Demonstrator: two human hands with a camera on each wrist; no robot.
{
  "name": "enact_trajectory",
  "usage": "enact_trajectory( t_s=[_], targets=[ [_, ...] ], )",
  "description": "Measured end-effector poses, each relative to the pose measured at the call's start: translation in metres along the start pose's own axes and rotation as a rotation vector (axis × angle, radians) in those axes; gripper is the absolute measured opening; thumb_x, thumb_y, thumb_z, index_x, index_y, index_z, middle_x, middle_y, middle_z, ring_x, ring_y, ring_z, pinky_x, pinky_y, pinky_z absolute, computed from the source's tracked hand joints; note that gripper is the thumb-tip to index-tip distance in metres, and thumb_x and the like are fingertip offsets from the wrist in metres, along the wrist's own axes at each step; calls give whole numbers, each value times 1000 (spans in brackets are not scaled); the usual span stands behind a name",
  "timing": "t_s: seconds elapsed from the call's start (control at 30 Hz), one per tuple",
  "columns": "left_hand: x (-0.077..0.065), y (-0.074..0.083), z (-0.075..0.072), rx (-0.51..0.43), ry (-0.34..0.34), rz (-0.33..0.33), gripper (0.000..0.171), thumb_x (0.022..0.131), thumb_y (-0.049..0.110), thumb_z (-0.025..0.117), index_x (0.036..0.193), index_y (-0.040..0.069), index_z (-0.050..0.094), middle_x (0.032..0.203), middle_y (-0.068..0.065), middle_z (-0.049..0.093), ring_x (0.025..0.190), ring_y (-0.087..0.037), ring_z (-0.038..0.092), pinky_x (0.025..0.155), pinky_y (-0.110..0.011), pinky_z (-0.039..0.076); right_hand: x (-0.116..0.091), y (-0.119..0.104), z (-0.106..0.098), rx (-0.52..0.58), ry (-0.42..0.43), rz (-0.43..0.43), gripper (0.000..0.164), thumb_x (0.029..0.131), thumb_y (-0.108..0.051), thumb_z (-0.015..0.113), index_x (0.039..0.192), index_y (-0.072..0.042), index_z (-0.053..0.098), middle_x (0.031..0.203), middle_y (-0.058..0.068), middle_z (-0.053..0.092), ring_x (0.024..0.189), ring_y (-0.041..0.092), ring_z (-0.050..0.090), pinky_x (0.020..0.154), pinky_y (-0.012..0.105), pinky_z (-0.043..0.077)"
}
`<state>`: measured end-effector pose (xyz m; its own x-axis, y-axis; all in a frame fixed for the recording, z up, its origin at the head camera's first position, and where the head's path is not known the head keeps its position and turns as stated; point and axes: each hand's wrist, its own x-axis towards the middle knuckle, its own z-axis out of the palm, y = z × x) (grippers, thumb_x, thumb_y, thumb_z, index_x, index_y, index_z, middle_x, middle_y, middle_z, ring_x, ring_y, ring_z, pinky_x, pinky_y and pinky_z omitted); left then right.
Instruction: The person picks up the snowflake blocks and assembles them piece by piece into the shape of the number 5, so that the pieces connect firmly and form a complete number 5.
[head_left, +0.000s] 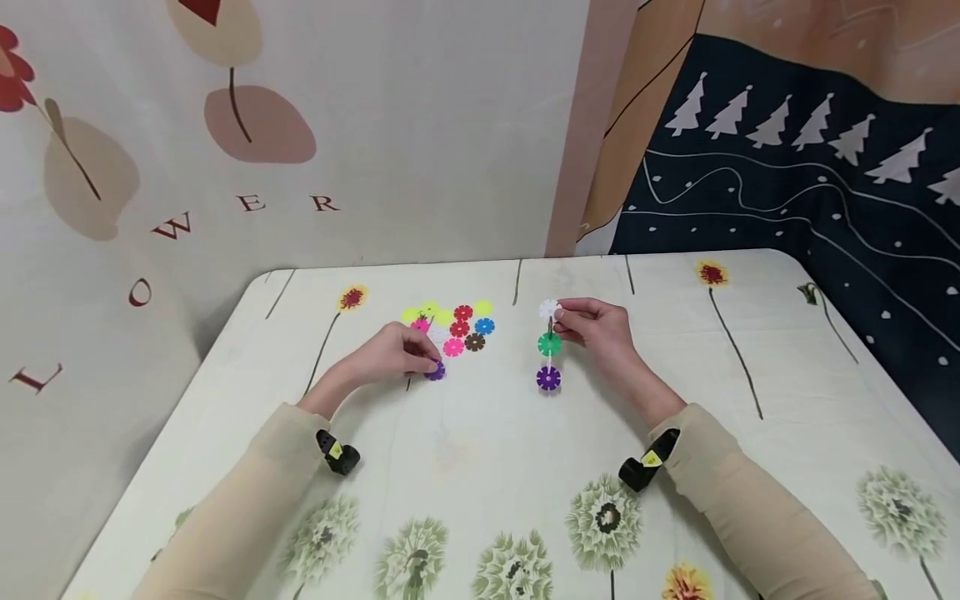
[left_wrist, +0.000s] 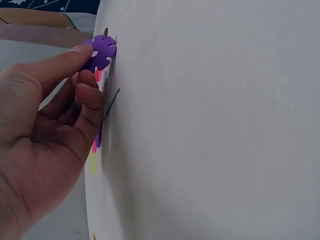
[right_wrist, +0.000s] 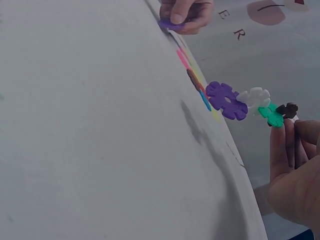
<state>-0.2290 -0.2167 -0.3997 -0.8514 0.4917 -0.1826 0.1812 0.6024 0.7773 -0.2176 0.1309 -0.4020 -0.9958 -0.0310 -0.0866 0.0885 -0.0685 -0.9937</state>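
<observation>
A loose cluster of flat, notched, flower-shaped plastic discs (head_left: 460,328) in yellow, red, pink, white, blue and brown lay on a cream cloth printed with flowers (head_left: 465,467). Just in front of the cluster, toward its left, the bare left hand (head_left: 397,357) pinched a single purple flower-shaped plastic disc (head_left: 437,372) between thumb and fingers, its notched rim showing past the fingertips. To the right of the cluster and apart from it, the bare right hand (head_left: 600,329) gripped the far end of a chain of interlocked flower-shaped plastic discs (head_left: 549,344), at a white disc (head_left: 548,309). From that grip the chain ran toward the person: a dark disc (right_wrist: 288,110), a green disc (right_wrist: 270,115), a second white disc (right_wrist: 256,98) and, at the near end, a purple end disc (head_left: 548,379). Nearer the person than the cluster, beige fabric sleeves (head_left: 258,475) covered the forearms, with a black device bearing a yellow label (head_left: 342,457) at each cuff. Beyond the cluster rose a pale cloth with dark red letters (head_left: 420,125); farther right of it, a navy cloth with white trees (head_left: 720,183).
</observation>
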Motion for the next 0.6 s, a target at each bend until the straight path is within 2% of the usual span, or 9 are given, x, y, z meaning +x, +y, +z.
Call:
enact_trajectory(
  t_s=[0.27, 0.6],
  targets=[
    [10, 12, 11, -122, 47, 11, 12, 94, 6, 73, 106, 4, 76, 90, -9, 70, 77, -25, 64, 68, -31, 56, 0, 3, 3, -2, -14, 30, 31, 99, -8, 69, 126, 7, 65, 95, 5, 75, 82, 10, 72, 82, 26, 59],
    [37, 36, 33, -295, 151, 38, 13, 95, 5, 73, 107, -1, 72, 98, -13, 73, 80, -25, 70, 73, -33, 60, 2, 0, 7, 5, -29, 15, 32, 99, -7, 69, 126, 8, 65, 93, 5, 75, 80, 10, 72, 81, 27, 60]
  ],
)
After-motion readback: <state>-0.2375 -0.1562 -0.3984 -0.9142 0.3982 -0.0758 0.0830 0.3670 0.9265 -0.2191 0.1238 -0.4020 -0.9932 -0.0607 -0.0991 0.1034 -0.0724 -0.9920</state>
